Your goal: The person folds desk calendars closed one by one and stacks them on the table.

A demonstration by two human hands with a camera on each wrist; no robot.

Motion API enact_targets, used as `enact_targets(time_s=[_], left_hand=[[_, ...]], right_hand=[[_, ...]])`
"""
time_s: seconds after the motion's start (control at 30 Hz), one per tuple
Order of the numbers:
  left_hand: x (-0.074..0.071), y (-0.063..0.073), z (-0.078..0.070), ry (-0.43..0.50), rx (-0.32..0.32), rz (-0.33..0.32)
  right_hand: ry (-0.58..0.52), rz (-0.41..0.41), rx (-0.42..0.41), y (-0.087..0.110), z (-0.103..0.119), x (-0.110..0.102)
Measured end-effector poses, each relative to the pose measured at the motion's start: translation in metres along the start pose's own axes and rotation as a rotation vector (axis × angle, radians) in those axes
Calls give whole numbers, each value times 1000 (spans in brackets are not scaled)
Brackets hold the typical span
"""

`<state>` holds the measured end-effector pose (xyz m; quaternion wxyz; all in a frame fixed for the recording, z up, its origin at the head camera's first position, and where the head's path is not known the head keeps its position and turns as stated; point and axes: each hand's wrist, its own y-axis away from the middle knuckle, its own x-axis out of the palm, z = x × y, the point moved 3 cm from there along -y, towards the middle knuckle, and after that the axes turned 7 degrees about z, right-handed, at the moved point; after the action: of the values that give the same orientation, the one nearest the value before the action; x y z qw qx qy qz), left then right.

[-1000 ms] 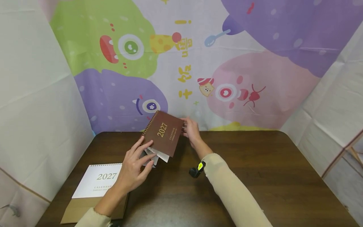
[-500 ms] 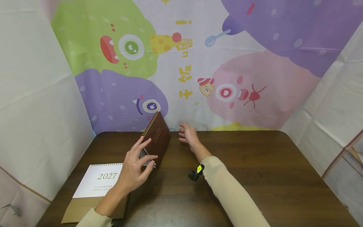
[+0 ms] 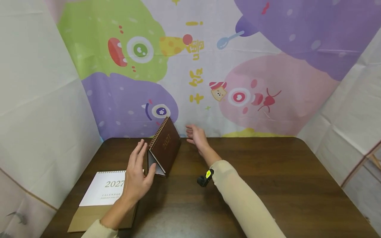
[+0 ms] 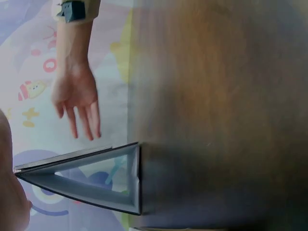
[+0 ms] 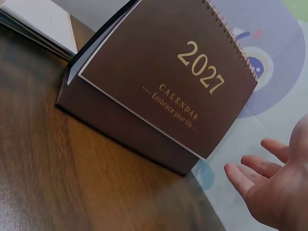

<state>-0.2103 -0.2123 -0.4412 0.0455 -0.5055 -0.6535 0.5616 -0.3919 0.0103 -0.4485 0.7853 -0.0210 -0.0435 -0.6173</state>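
Note:
A brown spiral-bound desk calendar (image 3: pixel 166 145) marked 2027 in gold stands on its folded triangular base at the back of the table. Its cover lies flat against the front slope in the right wrist view, and the left wrist view shows the hollow triangle of the base (image 4: pixel 137 178) end-on. My left hand (image 3: pixel 138 175) is at the calendar's near left end, fingers straight and thumb spread, holding nothing. To the right of the calendar, my right hand (image 3: pixel 197 137) hangs apart from it with fingers extended and palm toward it.
A white 2027 desk calendar (image 3: pixel 101 188) on a tan base stands at the table's left front, partly hidden by my left forearm. The dark wooden table (image 3: pixel 253 185) meets a cartoon-printed cloth (image 3: pixel 202 119) along its back edge. Pale cloth walls flank both sides.
The brown calendar's raised cover and pages came down onto its slope as my right hand let go and drew back. My left hand has moved off the calendar's near end, fingers straightening.

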Motion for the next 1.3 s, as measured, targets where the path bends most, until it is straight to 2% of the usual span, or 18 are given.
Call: enact_targets(time_s=[0.17,0.23,0.3,0.43,0.57,0.67,0.83,1.0,1.2,1.3], left_hand=[[0,8,-3,36,-231,-10],[0,11,-6,40,-297,-24],[0,13,-9,35,-332,-51],[-2,16,-13,-1,-346,-107],[-1,17,-16,-6,-342,-112],[0,17,-16,-3,-326,-115],[-1,18,-13,-4,-280,-173],[-3,16,-10,33,-226,-219],[-4,16,-8,49,-239,-208],[-4,16,-7,51,-245,-200]], right_hand=[[42,35,-20,-2,8,11],[63,48,-32,-3,11,16],[93,66,-46,-4,14,20],[179,132,-88,-6,21,27],[238,176,-133,-4,28,32],[252,201,-148,-4,31,35],[288,253,-146,-4,32,42],[321,269,-138,-6,31,46],[273,223,-127,-13,32,47],[248,238,-116,-13,33,49]])
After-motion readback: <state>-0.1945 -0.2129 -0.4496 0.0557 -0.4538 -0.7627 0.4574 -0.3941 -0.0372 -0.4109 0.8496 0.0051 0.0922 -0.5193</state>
